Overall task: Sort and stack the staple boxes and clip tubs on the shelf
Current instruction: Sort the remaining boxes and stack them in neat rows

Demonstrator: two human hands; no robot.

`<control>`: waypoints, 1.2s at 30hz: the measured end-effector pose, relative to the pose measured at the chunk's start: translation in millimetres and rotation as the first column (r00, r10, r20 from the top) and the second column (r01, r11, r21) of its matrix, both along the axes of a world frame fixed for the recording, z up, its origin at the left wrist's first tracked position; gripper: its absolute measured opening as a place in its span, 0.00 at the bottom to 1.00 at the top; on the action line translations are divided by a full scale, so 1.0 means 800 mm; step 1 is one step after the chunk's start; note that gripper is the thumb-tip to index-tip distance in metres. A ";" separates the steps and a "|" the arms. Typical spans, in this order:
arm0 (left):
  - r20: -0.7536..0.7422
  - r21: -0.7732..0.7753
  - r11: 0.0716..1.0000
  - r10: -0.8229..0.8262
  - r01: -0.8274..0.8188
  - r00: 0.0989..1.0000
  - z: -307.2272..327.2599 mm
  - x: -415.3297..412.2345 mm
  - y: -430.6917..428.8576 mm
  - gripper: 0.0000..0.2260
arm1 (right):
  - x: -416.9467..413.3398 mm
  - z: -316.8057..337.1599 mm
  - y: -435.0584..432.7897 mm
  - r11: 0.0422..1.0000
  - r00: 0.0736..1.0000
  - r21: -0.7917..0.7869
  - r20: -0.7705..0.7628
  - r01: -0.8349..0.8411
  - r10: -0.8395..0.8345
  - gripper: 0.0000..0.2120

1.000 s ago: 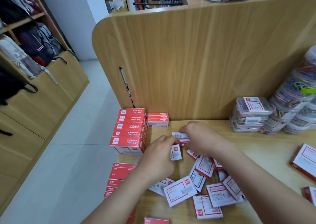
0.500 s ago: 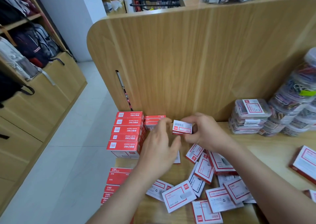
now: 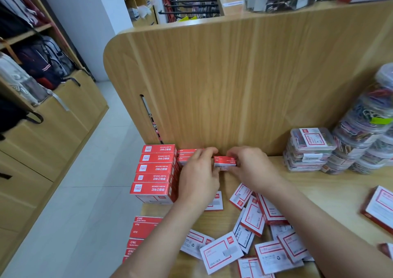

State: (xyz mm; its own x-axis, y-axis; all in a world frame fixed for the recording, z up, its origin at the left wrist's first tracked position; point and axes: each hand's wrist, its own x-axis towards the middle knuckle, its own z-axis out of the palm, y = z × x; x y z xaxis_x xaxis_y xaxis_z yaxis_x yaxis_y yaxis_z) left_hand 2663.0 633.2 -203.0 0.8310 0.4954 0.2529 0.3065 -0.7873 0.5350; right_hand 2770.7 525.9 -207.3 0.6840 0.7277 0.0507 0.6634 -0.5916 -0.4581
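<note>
Nearest, below both wrists, loose staple boxes [image 3: 221,254] lie scattered on the shelf [image 3: 319,188], not yet sorted. Beyond them a small staple box [image 3: 225,162] is pinched at its ends between the left hand [image 3: 198,177] and the right hand [image 3: 249,167], probably to square it beside the low red stack [image 3: 187,155] behind the left fingers. Since half a second ago it has been turned red face up and lowered. Clip tubs [image 3: 310,150] are stacked well right of the right hand.

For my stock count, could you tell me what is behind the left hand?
A low stack of small red boxes stands by the wooden panel, beside the taller stack. The left hand covers its right end, so its count is unclear.
</note>
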 end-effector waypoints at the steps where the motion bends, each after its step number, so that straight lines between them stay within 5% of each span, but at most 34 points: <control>1: 0.015 0.079 0.997 -0.012 0.011 1.000 0.005 -0.004 0.002 0.15 | 0.000 -0.002 0.002 1.000 0.999 -0.016 0.037 0.022 -0.022 0.10; 6: -0.005 0.382 0.924 0.043 -0.038 0.999 0.042 -0.023 0.038 0.12 | -0.012 -0.011 0.016 0.995 0.991 -0.013 0.099 0.096 -0.094 0.11; 12: -0.002 0.309 0.947 0.096 -0.091 0.995 0.055 -0.048 0.076 0.08 | -0.021 -0.018 0.037 0.990 0.977 -0.014 0.163 0.138 -0.134 0.15; 19: -0.195 0.499 0.858 -0.028 0.124 0.980 0.045 -0.032 0.059 0.11 | -0.018 -0.017 0.041 0.990 0.969 -0.019 0.207 0.140 -0.133 0.11; 25: -0.336 0.493 0.825 -0.111 0.276 0.935 0.056 -0.021 0.043 0.08 | -0.027 0.004 0.030 0.993 0.977 -0.021 0.180 0.120 -0.114 0.13; 29: -0.581 0.377 0.770 -0.235 0.515 0.779 0.053 -0.053 0.027 0.09 | -0.032 0.028 -0.010 0.997 0.994 0.016 -0.067 -0.081 0.082 0.07; 32: -0.707 0.450 0.642 -0.167 0.620 0.687 0.034 -0.062 0.015 0.09 | -0.044 0.034 -0.026 0.963 0.956 -0.139 -0.216 -0.232 0.199 0.16; 36: -0.701 0.483 0.607 -0.163 0.631 0.694 0.018 -0.055 0.016 0.10 | -0.062 0.021 -0.015 0.919 0.974 -0.323 -0.083 -0.228 0.212 0.19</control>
State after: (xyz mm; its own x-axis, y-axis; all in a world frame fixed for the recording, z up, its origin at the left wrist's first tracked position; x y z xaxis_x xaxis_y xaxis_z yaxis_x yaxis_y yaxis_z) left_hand 2618.8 645.7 -188.7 0.9770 -0.0314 -0.2110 -0.0983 -0.9440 -0.3148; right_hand 2721.1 513.7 -190.9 0.5006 0.8305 -0.2442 0.7770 -0.5554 -0.2962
